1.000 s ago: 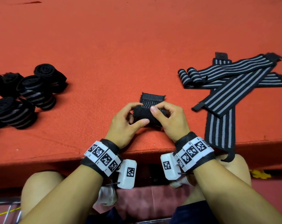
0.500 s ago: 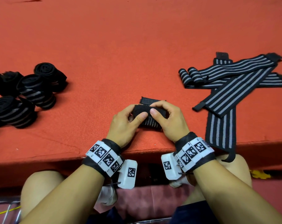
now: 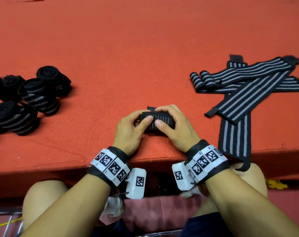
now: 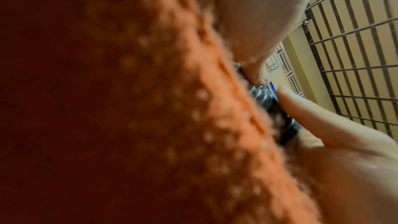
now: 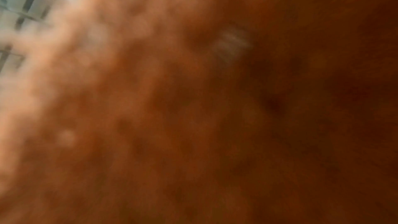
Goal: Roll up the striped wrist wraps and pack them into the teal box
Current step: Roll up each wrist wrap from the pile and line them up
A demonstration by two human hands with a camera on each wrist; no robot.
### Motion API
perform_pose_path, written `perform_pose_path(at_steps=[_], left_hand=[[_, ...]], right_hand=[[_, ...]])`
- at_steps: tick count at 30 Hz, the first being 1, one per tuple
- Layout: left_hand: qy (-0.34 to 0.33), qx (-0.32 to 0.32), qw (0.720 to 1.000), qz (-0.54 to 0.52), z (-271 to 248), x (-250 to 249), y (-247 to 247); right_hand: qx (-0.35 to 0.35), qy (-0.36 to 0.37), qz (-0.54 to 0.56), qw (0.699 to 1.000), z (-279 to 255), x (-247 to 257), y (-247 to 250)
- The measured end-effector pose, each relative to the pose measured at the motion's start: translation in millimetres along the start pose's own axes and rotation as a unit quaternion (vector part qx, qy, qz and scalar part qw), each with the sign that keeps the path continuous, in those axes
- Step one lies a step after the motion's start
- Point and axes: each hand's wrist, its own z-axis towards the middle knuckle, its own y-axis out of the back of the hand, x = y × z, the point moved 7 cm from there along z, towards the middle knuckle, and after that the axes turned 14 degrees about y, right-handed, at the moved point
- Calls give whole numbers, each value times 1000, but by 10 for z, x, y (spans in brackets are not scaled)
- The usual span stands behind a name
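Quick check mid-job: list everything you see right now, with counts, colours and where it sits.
Wrap being rolled: one, black with grey stripes, near table edge, between both hands.
Rolled wraps: at least four, black-grey, piled at left.
Flat wraps: several, overlapping, exact count unclear, black-grey, at right; one hangs over the edge.
Table: one, red felt-like cover.
Teal box: not in view.
Wrist cameras: two, white, under the wrists.
Left hand: grips the roll's left end.
Right hand: grips its right end.
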Motion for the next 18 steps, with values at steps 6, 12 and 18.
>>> perform_pose_path(at_steps=[6, 12, 18], left_hand=[[-3, 19, 1000, 14, 11, 25, -22], [-31, 29, 999, 22, -10, -2, -25], [-15, -13, 999, 44, -1, 11, 2]], right_hand=[[-51, -26, -4, 998, -3, -54, 64], [-25, -54, -92, 994, -25, -133, 40], [-51, -16, -32, 998, -8, -36, 56]])
